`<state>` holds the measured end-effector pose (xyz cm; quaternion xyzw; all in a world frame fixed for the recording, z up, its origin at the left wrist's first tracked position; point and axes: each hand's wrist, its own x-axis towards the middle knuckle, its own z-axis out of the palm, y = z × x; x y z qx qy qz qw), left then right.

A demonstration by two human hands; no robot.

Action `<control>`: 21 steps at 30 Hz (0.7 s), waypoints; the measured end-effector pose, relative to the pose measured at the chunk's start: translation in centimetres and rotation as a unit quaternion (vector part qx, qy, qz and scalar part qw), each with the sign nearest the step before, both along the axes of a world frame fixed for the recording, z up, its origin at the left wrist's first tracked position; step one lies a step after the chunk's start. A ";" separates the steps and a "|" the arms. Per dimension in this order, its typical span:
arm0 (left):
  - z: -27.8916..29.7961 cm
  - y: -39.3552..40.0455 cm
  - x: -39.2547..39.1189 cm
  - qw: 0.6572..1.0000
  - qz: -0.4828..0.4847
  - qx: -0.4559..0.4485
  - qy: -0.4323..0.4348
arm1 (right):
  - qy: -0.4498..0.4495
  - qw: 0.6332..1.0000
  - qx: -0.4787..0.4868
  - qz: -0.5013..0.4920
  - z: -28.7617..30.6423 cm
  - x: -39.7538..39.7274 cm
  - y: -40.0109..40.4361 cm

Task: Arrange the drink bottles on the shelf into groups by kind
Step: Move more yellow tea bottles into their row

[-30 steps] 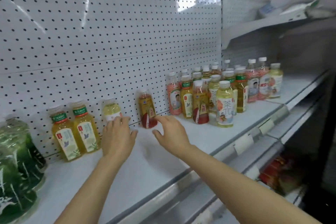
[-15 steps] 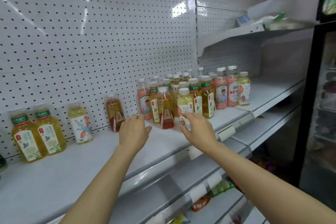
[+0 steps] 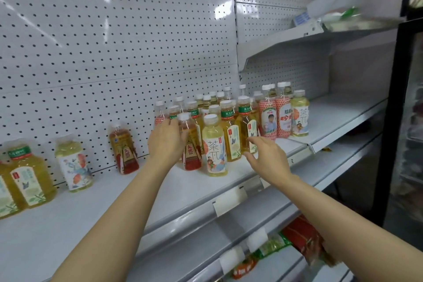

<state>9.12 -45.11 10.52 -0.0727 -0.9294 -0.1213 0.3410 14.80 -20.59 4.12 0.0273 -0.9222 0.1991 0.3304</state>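
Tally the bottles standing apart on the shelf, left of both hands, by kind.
Amber bottles with green neck band: 2
Pale yellow bottle with flowered label: 1
Amber bottle with red label: 1
Total: 4

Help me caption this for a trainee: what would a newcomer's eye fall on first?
The crowded cluster of mixed drink bottles at the shelf's middle, caps packed together against the pegboard. The left hand is at a red-labelled amber bottle on the cluster's front edge, while the right hand reaches in open beside a pale yellow tea bottle.
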 end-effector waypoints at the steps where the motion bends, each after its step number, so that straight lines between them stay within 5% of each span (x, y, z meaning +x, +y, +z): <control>1: 0.8 0.6 -0.7 1.000 -0.003 0.003 0.006 | 0.001 1.000 -0.002 -0.005 0.0 -0.6 0.4; 11: 7.2 8.0 -6.2 0.985 -0.108 0.095 -0.094 | 0.003 0.999 -0.041 -0.013 0.0 -7.6 4.4; 21: 8.2 12.7 -9.6 0.939 -0.111 0.138 -0.296 | -0.071 0.950 -0.275 0.131 -1.9 -14.1 7.1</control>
